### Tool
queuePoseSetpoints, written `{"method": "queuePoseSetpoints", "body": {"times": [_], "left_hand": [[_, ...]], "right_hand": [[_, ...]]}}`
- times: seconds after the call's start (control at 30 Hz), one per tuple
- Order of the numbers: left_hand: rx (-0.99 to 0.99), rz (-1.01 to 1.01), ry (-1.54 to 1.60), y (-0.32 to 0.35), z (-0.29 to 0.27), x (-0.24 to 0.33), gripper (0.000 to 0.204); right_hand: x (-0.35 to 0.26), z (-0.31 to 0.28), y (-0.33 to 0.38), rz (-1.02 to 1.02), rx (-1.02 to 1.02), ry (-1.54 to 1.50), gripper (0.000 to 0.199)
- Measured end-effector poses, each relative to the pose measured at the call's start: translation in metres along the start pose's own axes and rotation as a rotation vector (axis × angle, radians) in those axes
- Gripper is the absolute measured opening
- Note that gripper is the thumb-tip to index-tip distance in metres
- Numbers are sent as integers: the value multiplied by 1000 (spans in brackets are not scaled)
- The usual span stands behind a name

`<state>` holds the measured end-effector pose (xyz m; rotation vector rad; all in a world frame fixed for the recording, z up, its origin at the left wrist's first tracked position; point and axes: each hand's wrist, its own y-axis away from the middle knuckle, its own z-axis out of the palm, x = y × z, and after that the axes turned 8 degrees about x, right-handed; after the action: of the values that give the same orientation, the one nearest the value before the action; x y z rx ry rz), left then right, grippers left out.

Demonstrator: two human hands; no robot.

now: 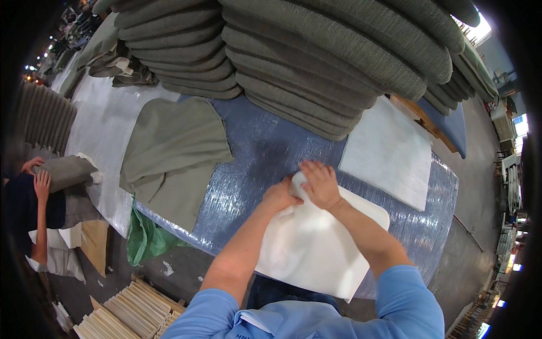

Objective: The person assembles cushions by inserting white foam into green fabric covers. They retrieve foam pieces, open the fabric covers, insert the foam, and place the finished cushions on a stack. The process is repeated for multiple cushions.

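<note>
A white padded panel (pixel 322 243) with a rounded corner lies at the near edge of the table, against my body. My left hand (pixel 280 195) is closed on its far left corner, thumb pointing right across the white material. Beside it, my right hand (pixel 322 183) bends over the same corner, fingers curled on the edge; the fingertips are partly hidden. The white material bunches up between the two hands. Left of them lies a loose grey-green fabric cover (pixel 175 152), wrinkled and partly hanging over the table edge.
Tall stacks of grey-green upholstered cushions (pixel 316 62) stand at the back. A white sheet of padding (pixel 389 152) lies right on the plastic-wrapped table (pixel 254 135). At far left another person's hands (pixel 39 178) hold a grey cushion. A green bag (pixel 147 234) and wooden slats (pixel 132 308) are below left.
</note>
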<state>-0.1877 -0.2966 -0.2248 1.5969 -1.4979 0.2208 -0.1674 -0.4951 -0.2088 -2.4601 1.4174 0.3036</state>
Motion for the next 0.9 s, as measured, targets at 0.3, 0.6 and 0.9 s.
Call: {"method": "queuePoseSetpoints", "body": {"times": [0.3, 0.6, 0.9], "left_hand": [[295, 1, 408, 78, -8, -12, 101], [441, 110, 572, 190, 19, 43, 68], [-236, 21, 556, 257, 71, 88, 38]], "right_hand": [[8, -16, 24, 283, 321, -368, 51], [-124, -67, 156, 820, -234, -1708, 50], [-76, -135, 235, 792, 248, -1717, 19]]}}
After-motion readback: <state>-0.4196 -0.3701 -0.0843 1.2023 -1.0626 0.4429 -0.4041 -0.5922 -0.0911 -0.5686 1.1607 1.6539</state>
